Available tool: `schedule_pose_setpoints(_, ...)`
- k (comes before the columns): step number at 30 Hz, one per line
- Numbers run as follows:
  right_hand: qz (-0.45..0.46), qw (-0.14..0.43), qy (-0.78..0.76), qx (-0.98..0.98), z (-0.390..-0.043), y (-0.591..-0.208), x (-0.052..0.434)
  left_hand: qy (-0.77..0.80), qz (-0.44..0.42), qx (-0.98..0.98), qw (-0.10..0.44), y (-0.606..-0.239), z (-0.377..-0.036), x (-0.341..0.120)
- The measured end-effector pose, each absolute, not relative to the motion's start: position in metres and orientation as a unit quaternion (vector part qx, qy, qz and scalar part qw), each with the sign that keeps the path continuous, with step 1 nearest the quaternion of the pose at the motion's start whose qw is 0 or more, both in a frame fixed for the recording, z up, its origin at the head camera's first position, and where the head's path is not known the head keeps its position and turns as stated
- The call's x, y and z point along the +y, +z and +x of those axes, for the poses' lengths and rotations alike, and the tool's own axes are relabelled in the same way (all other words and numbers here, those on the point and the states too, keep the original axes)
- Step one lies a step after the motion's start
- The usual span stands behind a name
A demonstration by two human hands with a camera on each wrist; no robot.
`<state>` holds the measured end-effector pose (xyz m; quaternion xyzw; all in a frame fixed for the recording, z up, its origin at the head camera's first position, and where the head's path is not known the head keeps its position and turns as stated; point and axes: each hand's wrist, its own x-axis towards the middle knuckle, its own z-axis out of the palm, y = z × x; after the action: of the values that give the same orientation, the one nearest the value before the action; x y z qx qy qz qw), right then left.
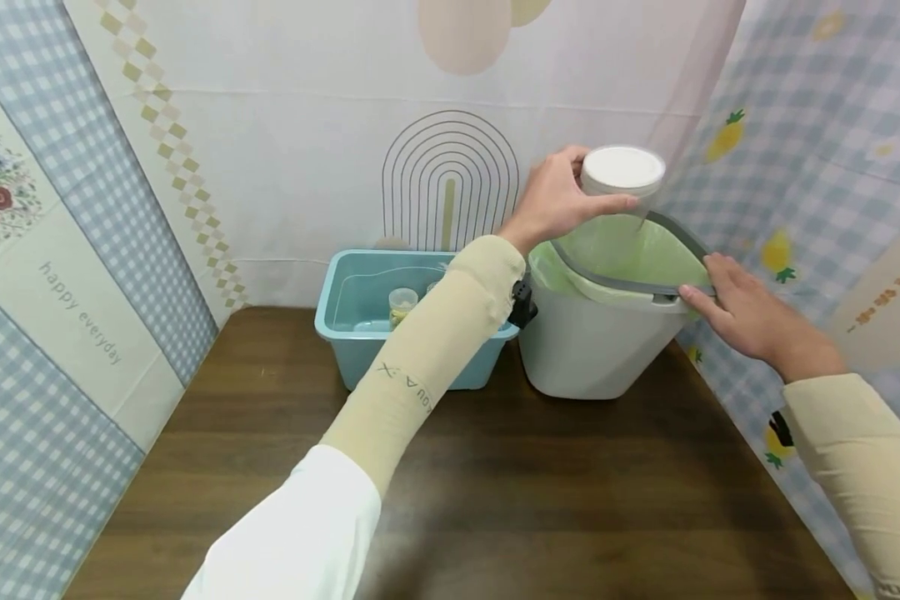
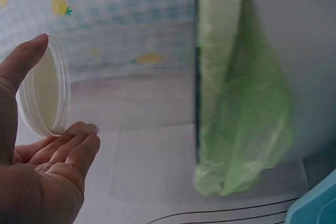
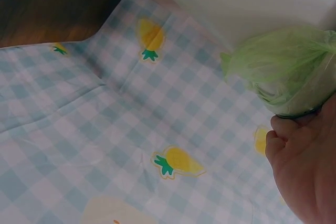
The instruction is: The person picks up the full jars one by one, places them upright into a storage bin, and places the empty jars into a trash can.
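My left hand (image 1: 558, 196) grips a tall clear plastic jar (image 1: 621, 187) by its end with the white disc, thumb on one side and fingers on the other. In the left wrist view the jar (image 2: 131, 77) looks see-through, and its far end reaches the rim of the trash bin, over the opening. The bin (image 1: 596, 350) is light grey with a dark grey rim ring and a green bag (image 1: 675, 250) folded over its edge. At the bin's right corner my right hand (image 1: 750, 308) grips the rim, thumb toward me; the right wrist view shows its curled fingers (image 3: 286, 129) against the bagged edge.
Left of the bin stands a blue plastic tub (image 1: 352, 350) with a small clear cup (image 1: 402, 307) in it; my left forearm hides part of the tub. Both stand on a dark wooden table (image 1: 270, 467). Patterned cloth (image 1: 285, 183) hangs at the back and both sides.
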<state>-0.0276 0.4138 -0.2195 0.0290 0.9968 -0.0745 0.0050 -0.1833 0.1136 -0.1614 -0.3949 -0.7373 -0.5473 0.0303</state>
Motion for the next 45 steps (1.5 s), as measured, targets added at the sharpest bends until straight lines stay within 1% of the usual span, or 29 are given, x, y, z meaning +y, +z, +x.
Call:
schedule_pose_setpoints(6,0.025,0.000,-0.082,0.996,-0.026,-0.220,0.412,-0.539,-0.388,-0.747,0.030,-0.188,-0.190,0.120)
schedule_pose_setpoints(14,0.017,-0.001,-0.084,0.996,-0.023,-0.219,0.411,-0.492,-0.343,-0.799,-0.038,-0.207,-0.187,0.118)
schedule_pose_setpoints(17,0.014,-0.001,-0.080,0.997,-0.024,-0.218,0.411,-0.502,-0.334,-0.796,-0.052,-0.210,-0.186,0.111)
schedule_pose_setpoints(20,0.013,0.003,-0.076,0.997,-0.025,-0.216,0.411,-0.497,-0.334,-0.799,-0.055,-0.214,-0.186,0.103)
schedule_pose_setpoints(24,0.016,0.012,-0.069,0.997,-0.025,-0.214,0.412,-0.465,-0.347,-0.813,-0.045,-0.219,-0.186,0.090)
schedule_pose_setpoints(30,0.018,0.020,-0.064,0.998,-0.027,-0.214,0.412,-0.394,-0.389,-0.832,-0.017,-0.233,-0.182,0.066)
schedule_pose_setpoints(39,0.016,0.017,-0.069,0.997,-0.028,-0.214,0.415,-0.279,-0.427,-0.860,0.014,-0.240,-0.175,0.025)
schedule_pose_setpoints(45,0.016,0.016,-0.070,0.997,-0.028,-0.216,0.417,-0.202,-0.450,-0.867,0.071,-0.244,-0.172,-0.004)
